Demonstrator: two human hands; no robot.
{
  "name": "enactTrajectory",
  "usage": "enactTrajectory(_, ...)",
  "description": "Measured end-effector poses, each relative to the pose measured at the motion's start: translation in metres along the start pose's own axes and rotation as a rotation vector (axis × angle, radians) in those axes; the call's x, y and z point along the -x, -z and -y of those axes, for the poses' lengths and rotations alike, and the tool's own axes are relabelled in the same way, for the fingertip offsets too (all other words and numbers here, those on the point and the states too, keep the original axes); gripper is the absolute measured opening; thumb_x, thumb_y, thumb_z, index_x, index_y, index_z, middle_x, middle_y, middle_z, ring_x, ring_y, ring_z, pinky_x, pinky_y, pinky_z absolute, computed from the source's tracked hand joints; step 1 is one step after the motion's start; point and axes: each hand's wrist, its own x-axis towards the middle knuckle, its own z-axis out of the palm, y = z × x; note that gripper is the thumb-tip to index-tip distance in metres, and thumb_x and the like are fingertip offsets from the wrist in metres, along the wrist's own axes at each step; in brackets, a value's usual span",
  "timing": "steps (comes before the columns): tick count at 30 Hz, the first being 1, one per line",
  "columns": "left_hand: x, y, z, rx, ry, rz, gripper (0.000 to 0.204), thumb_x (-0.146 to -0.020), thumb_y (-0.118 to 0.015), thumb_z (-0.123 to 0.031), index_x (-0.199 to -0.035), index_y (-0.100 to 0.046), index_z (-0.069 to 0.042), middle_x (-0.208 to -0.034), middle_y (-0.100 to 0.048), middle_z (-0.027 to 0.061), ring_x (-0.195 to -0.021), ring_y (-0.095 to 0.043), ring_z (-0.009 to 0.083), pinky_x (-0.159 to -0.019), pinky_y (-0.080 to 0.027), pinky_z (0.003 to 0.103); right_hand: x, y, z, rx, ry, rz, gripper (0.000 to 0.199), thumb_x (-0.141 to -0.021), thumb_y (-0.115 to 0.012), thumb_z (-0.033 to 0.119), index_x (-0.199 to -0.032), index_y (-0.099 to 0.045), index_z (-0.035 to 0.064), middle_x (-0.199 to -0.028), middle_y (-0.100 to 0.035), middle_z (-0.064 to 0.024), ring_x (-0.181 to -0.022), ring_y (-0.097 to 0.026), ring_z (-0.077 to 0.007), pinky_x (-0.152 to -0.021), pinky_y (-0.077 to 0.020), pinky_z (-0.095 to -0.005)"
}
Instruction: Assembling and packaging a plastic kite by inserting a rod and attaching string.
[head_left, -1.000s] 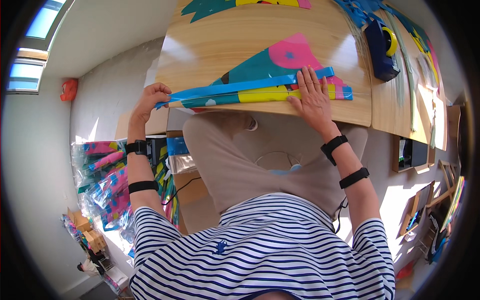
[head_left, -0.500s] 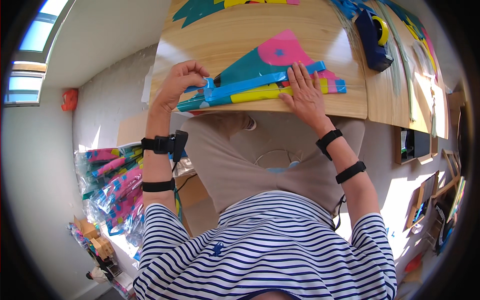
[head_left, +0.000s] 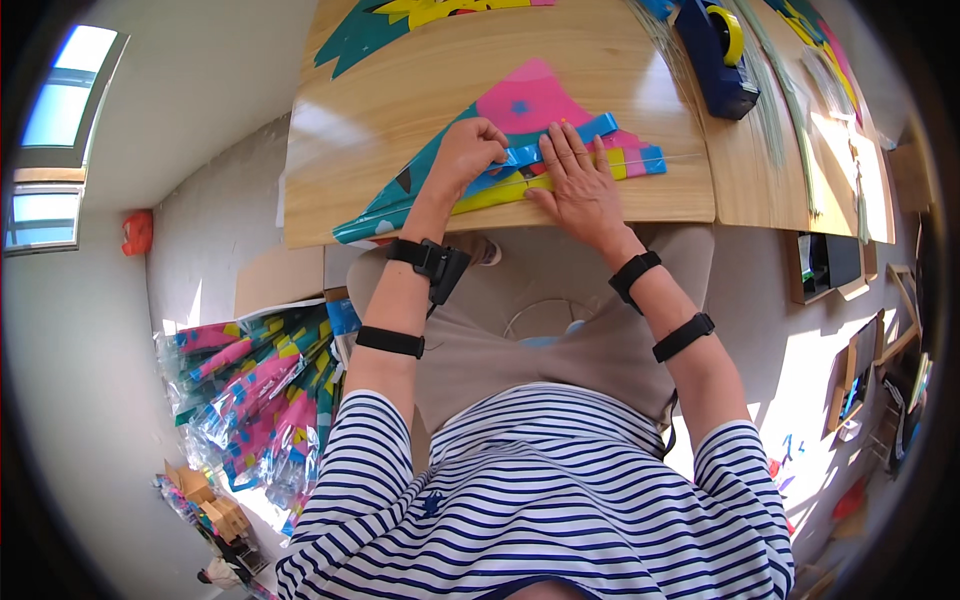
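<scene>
A folded kite [head_left: 520,110] in teal, pink, blue and yellow plastic lies near the front edge of the wooden table [head_left: 400,100]. My left hand [head_left: 468,150] rests on its middle with curled fingers pinching the blue and teal fold. My right hand [head_left: 578,185] lies flat, fingers spread, pressing down the blue and yellow strips just to the right. Both wrists wear black bands.
A blue tape dispenser [head_left: 715,55] with a yellow roll stands at the table's back right. Another teal and yellow kite [head_left: 400,20] lies at the far edge. Thin green rods [head_left: 790,120] lie on the right. A heap of bagged kites [head_left: 260,400] sits on the floor at left.
My left hand has moved from the kite's left end toward its middle, close to my right hand. The kite has slid a little further onto the table.
</scene>
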Motion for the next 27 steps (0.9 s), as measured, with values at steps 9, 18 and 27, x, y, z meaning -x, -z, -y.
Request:
enactTrajectory(9,-0.012,-0.005,0.017,-0.054,-0.05,-0.047,0.012,-0.074,-0.07,-0.001,-0.085,-0.067,0.004,-0.076,-0.068,0.0086,-0.069,-0.067,0.0154,-0.061,-0.054,0.029,-0.001,0.004,0.002,-0.024,-0.004,0.019,0.077,-0.095,-0.052,0.055,-0.15,-0.041,0.0033,-0.161,-0.033,-0.0108,-0.153,-0.021,-0.0254,-0.123,-0.0119,-0.0513)
enactTrajectory(18,-0.013,-0.013,0.02,-0.098,-0.042,-0.025,0.012,-0.089,-0.066,-0.01,-0.092,-0.068,0.001,-0.079,-0.067,0.0052,-0.071,-0.062,0.0118,-0.064,-0.049,0.026,-0.001,0.003,0.001,-0.027,0.005,0.001,0.079,-0.093,-0.053,0.057,-0.149,-0.043,0.0031,-0.16,-0.034,-0.0118,-0.153,-0.021,-0.026,-0.123,-0.013,-0.0528)
enactTrajectory(27,-0.008,-0.011,0.018,0.076,-0.021,-0.001,0.021,-0.089,-0.06,-0.015,-0.092,-0.068,0.003,-0.078,-0.07,0.01,-0.07,-0.066,0.0159,-0.063,-0.051,0.027,-0.003,0.01,0.004,-0.02,-0.021,0.086,0.073,-0.092,-0.054,0.057,-0.14,-0.05,0.0027,-0.154,-0.041,-0.0125,-0.152,-0.022,-0.027,-0.122,-0.0138,-0.0538)
